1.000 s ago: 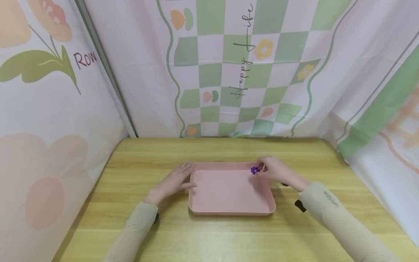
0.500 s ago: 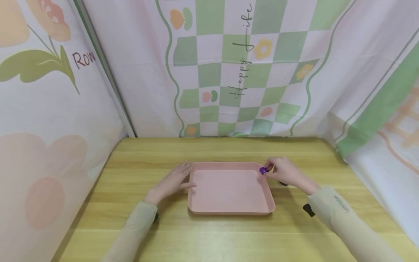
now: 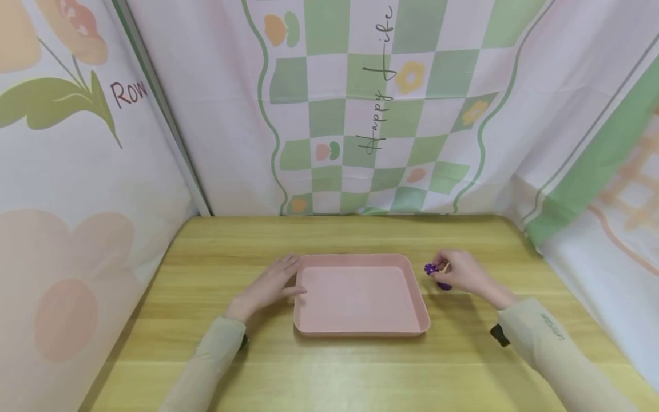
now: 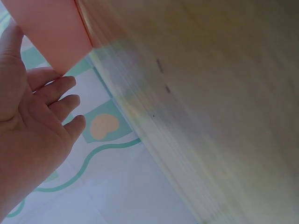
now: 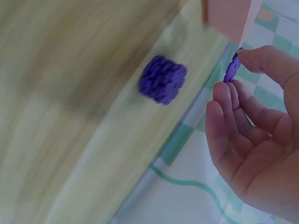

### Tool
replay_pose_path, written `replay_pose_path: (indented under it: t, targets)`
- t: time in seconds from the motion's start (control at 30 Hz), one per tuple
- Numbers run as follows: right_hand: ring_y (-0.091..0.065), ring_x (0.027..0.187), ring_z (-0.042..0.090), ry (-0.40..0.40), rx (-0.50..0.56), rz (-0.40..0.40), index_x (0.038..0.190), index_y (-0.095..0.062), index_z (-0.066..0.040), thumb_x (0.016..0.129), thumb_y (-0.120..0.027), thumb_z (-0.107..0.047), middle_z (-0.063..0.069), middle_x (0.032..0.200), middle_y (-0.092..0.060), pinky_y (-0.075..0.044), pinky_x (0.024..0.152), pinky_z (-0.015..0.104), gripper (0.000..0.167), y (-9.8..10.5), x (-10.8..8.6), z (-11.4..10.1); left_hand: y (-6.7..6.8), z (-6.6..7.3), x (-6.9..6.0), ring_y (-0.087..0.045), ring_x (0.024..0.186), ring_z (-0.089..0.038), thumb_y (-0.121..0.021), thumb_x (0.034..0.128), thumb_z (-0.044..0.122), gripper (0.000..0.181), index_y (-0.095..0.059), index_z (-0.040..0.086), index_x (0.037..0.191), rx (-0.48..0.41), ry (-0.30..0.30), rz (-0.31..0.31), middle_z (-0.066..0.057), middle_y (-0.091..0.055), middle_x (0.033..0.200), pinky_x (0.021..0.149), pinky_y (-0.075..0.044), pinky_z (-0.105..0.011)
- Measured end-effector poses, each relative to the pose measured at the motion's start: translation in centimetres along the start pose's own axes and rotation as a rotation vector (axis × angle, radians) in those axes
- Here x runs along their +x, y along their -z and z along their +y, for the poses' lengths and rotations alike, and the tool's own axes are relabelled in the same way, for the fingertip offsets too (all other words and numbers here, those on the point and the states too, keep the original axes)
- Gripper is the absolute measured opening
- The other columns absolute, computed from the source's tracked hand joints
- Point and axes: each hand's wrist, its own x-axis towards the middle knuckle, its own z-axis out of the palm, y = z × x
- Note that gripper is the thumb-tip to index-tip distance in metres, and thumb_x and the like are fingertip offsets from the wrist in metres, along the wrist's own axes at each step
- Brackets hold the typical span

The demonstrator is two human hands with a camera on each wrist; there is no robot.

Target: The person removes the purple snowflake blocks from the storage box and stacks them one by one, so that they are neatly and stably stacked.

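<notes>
A thin purple notched disc (image 3: 431, 269) is pinched between the thumb and fingertips of my right hand (image 3: 463, 272), just beyond the right side of the pink tray (image 3: 357, 300). Below that hand, a short stack of similar purple discs (image 5: 163, 80) stands on the table; in the head view the hand partly covers it. The held disc (image 5: 232, 67) appears edge-on in the right wrist view, apart from the stack. My left hand (image 3: 270, 284) rests at the tray's left side, thumb over the rim and the other fingers extended along the outside near the back corner.
A wooden table (image 3: 355, 372) lies under the tray. Behind it hangs a green-and-white checked curtain (image 3: 370, 109), with a flowered curtain (image 3: 67, 257) along the left and another printed cloth (image 3: 597, 217) on the right.
My right hand has carried the purple disc rightward from over the tray's back right corner to above the stack beside it. My left hand has stayed at the tray's left side.
</notes>
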Motion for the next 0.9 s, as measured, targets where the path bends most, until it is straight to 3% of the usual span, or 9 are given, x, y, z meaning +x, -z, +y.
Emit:
replay_pose_path:
  t: [0.4, 0.9]
  targets:
    - [-0.067, 0.073, 0.025, -0.038, -0.037, -0.003, 0.093, -0.066, 0.006, 0.078, -0.079, -0.013, 0.015, 0.083, -0.071, -0.060, 0.068, 0.042, 0.028, -0.1, -1.1, 2.5, 0.3, 0.2, 0.0, -0.020, 0.152, -0.041, -0.061, 0.0958, 0.042, 0.080, -0.028, -0.002, 0.153, -0.009, -0.004, -0.004, -0.023, -0.029, 0.160, 0.126, -0.017, -0.059]
    - [-0.067, 0.076, 0.023, -0.094, -0.035, -0.035, 0.093, -0.067, 0.004, 0.080, -0.077, -0.016, 0.013, 0.084, -0.072, -0.060, 0.071, 0.042, 0.026, -0.4, -1.6, 3.6, 0.1, 0.0, 0.0, -0.021, 0.152, -0.042, -0.061, 0.0955, 0.043, 0.079, -0.030, -0.002, 0.153, -0.010, -0.011, 0.002, -0.024, -0.029, 0.160, 0.126, -0.018, -0.059]
